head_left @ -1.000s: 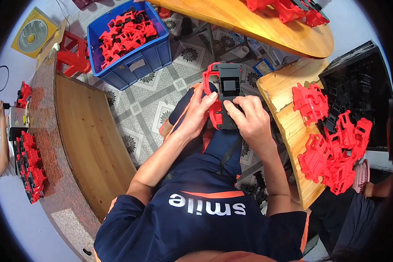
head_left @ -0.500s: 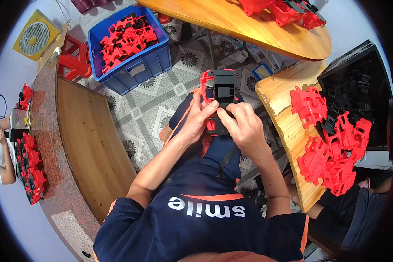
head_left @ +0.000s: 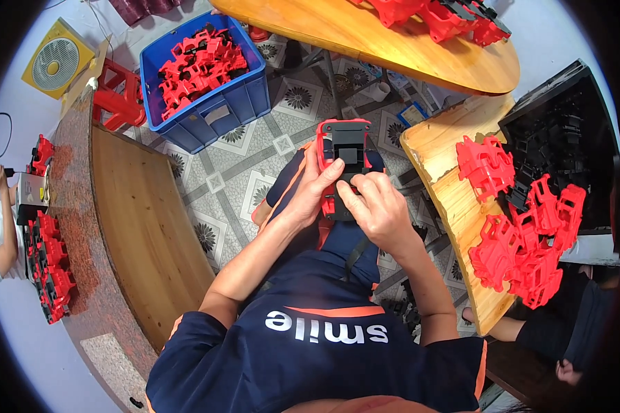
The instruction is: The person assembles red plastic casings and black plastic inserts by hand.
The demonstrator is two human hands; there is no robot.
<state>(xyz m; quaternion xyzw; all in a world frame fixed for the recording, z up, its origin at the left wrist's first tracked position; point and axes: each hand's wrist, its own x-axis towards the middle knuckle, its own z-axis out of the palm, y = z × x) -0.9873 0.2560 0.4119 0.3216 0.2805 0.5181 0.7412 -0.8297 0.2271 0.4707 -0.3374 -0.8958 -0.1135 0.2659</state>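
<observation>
In front of my lap is a red plastic shell with a black plate [head_left: 348, 134], which looks like a toy vehicle body. My left hand [head_left: 315, 184] grips its left side, the thumb lying over the red edge. Bent fingers of my right hand [head_left: 377, 206] press on the lower part of the black plate, with thumb and forefinger close together. Whether a small part sits under those fingertips is hidden. A square recess shows in the plate above them.
Red shells [head_left: 523, 234] lie on the wooden board [head_left: 437, 148] at right, beside a black bin [head_left: 565, 131] of black parts. A blue crate [head_left: 210, 117] of red-and-black pieces stands ahead. A co-worker's arm [head_left: 5, 234] is at far left behind the partition [head_left: 138, 220].
The toy vehicle body has tilted and its far edge sits slightly lower. My right hand has slid a little down and left on the plate. The left co-worker's hand has risen with a black tool.
</observation>
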